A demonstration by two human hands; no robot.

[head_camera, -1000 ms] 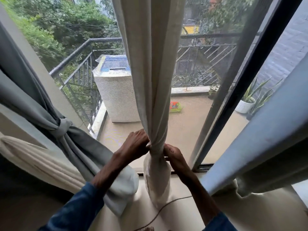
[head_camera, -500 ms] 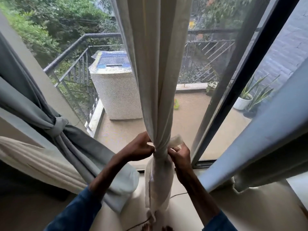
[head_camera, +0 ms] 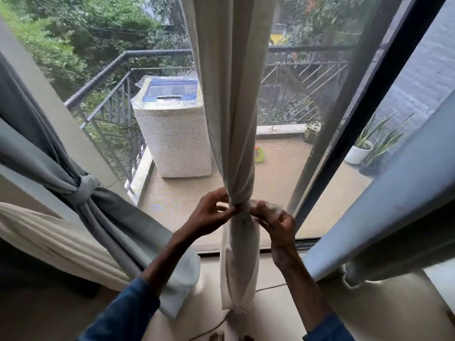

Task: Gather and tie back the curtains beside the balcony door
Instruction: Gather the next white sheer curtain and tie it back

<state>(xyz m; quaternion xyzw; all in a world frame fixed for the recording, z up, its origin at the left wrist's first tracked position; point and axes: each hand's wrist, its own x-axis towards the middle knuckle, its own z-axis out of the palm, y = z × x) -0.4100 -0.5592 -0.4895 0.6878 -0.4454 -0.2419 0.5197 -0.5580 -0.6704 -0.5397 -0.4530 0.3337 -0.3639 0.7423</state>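
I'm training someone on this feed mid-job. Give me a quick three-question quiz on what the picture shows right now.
1. True or false: the grey curtain at left is already tied.
2. What are the left hand and right hand working on?
3. The potted plant stands: A) indoors, B) on the balcony.

Key: 1 true. 2 the tie around the cream curtain. 3 B.

Cream curtain (head_camera: 231, 99): top cut off by the upper edge.
Tie end: blurred white scrap at the right hand (head_camera: 278, 223); its shape unclear.
Washing machine (head_camera: 172, 134): right side hidden behind the cream curtain.
Grey curtain (head_camera: 73, 183): cut off at the left edge.
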